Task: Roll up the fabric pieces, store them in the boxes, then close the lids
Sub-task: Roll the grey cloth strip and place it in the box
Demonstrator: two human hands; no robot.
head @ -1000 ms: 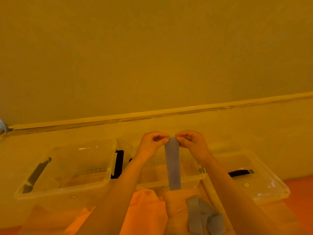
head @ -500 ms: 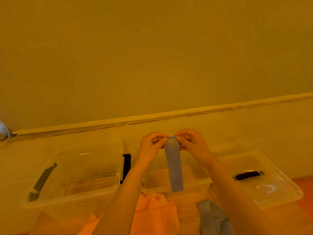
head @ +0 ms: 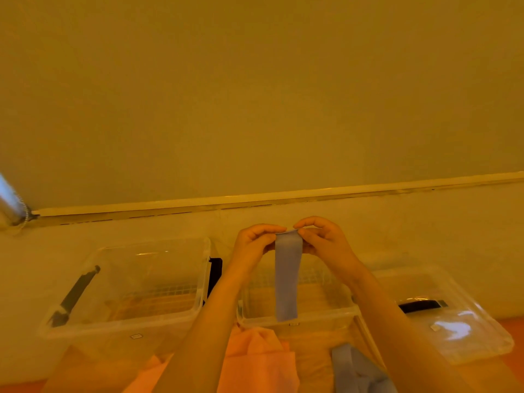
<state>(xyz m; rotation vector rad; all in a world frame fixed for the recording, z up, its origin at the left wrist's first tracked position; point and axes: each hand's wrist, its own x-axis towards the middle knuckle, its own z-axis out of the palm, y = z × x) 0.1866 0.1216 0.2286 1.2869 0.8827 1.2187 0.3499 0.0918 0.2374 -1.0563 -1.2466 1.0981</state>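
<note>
A narrow blue-grey fabric strip hangs straight down in front of me. My left hand and my right hand pinch its top edge from either side, fingers curled over it. Behind the strip stands a clear plastic box, and a second clear box with a dark handle stands to the left. More blue-grey fabric lies crumpled at the bottom right. Orange fabric lies at the bottom centre, partly hidden by my left forearm.
A clear lid with a black handle lies flat at the right. A plain wall with a ledge runs behind the boxes. A metal pipe shows at the left edge.
The top edge of the strip has curled over between my fingers and its hanging end has risen a little. The view has shifted slightly left and down.
</note>
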